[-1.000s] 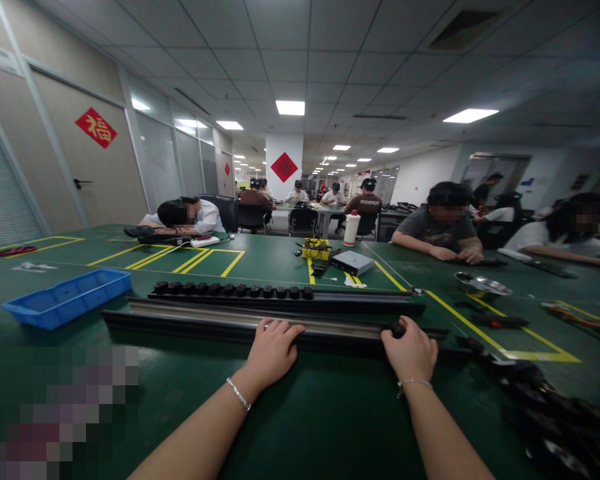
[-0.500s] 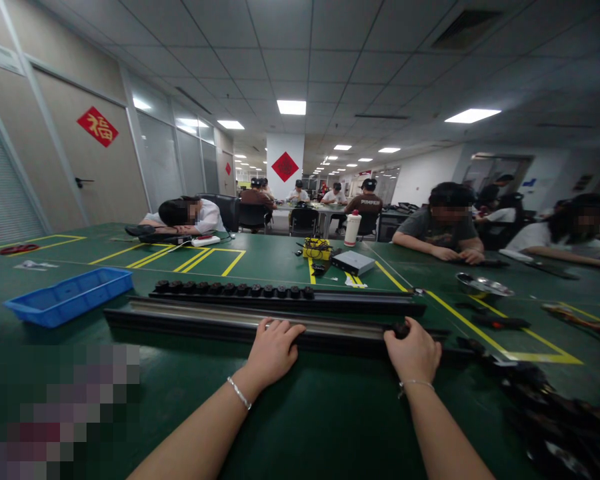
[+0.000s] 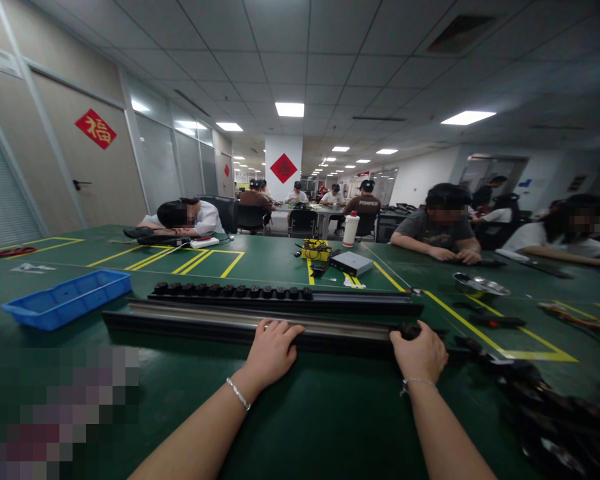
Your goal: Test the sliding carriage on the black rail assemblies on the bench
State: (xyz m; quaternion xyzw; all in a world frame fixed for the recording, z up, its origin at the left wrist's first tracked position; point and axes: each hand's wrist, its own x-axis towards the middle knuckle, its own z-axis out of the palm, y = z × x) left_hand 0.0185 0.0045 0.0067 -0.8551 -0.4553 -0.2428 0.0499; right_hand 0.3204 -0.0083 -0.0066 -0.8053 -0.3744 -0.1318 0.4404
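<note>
A long black rail (image 3: 190,323) with a shiny metal channel along its top lies across the table in front of me. My left hand (image 3: 274,350) grips it near the middle, fingers curled over the top and far edge. At the rail's right end, my right hand (image 3: 420,353) is closed around a small black part (image 3: 409,331), mostly hidden by the fingers. Just behind lies a second black rail (image 3: 360,300), bearing a row of several black round pieces (image 3: 230,291) on its left part.
On the left stands a blue tray (image 3: 65,303). Black parts (image 3: 555,407) are heaped at the right front. Farther back are a yellow box with wires (image 3: 316,249), a silver box (image 3: 352,263), a white bottle (image 3: 351,229) and a metal bowl (image 3: 480,285). People sit around the table.
My right hand has slid a little to the right along the rail with the small black part. The left hand keeps its place on the rail.
</note>
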